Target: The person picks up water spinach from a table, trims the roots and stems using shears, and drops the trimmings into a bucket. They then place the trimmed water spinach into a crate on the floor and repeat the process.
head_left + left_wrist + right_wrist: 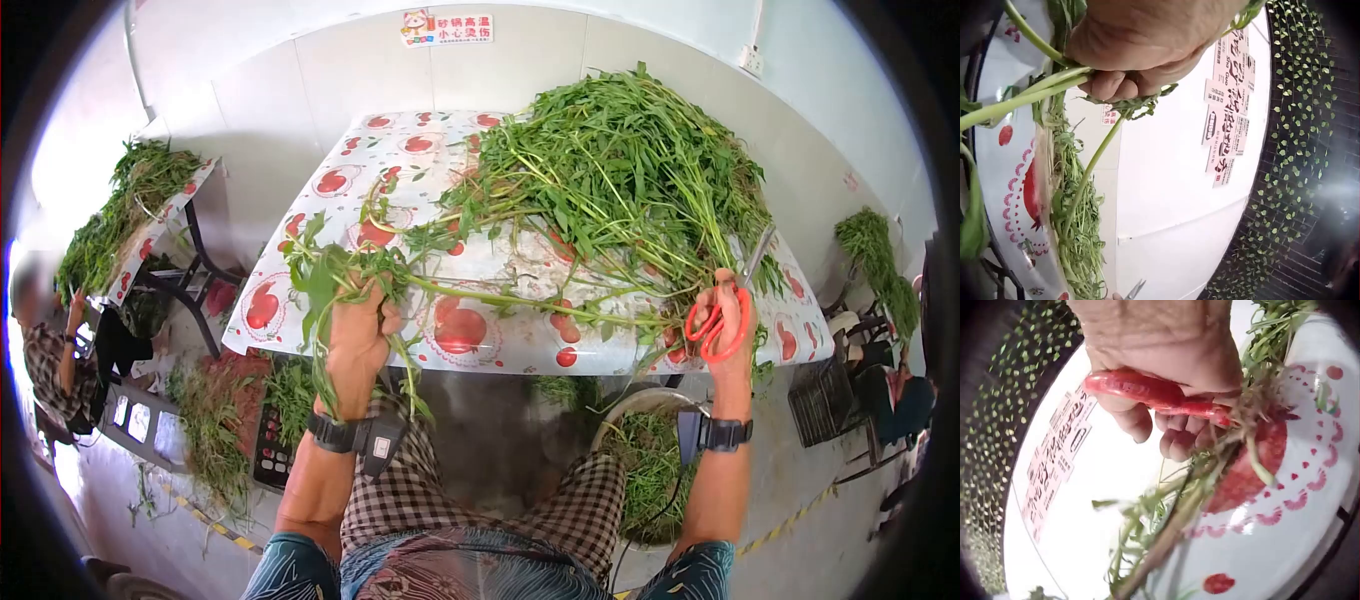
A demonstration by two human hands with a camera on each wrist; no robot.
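Patterned shirt fabric (450, 572) lies nearest, at six o'clock. Beyond it spreads the tabletop (335, 232), with the heap of greens (640, 150) at its one o'clock. Towards eight o'clock the left hand (355, 340) grips a leafy bunch (320, 275); towards four the right hand (1166, 350) curls its fingers round red scissors (1135, 386), blades towards one. A hard pull on the long stem (500, 297) between the hands could snap it or drag tangled greens along; slipping roots (1257, 403) could bring skin against the blades.
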